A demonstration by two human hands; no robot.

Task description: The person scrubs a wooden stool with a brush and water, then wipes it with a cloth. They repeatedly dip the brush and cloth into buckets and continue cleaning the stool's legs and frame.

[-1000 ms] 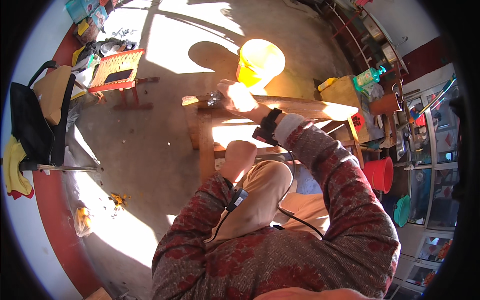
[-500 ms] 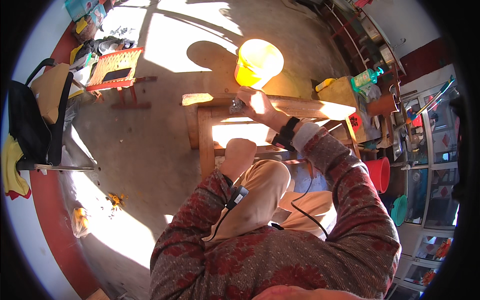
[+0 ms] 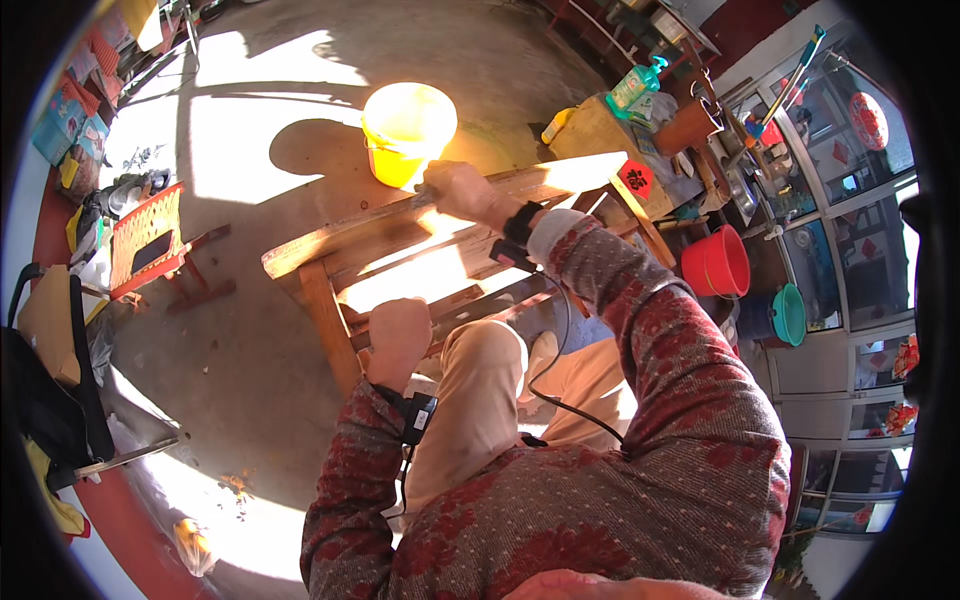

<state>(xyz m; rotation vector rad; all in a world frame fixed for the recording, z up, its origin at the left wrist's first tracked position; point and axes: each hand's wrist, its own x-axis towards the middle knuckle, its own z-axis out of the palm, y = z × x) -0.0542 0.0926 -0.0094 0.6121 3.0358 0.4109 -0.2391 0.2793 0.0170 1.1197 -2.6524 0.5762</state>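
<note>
In front of my knees a wooden bench (image 3: 320, 325) stands tilted in the view, its long top rail running up to the right. My right hand (image 3: 455, 190) is closed at that rail, near its middle. A small edge of a grey, shiny scouring pad shows at its fingers; most of it is hidden. My left hand (image 3: 400, 330) is lower and nearer, closed at the bench's near side by a lower rail, its fingertips out of sight. Black straps with small devices on cables sit at both wrists. Just beyond my right hand is a yellow bucket (image 3: 400, 150).
Right of the bench are a red bucket (image 3: 716, 262), a green bucket (image 3: 788, 315) and a low stand (image 3: 590, 150) with a green pump bottle (image 3: 636, 88). On the left are a small woven chair (image 3: 147, 230) with a dark flat object and a black chair (image 3: 60, 390) holding cardboard.
The view has turned, so the bench, bucket and chairs appear farther left and tilted. My right hand has slid rightward along the top rail. My left hand stays at the same part of the bench.
</note>
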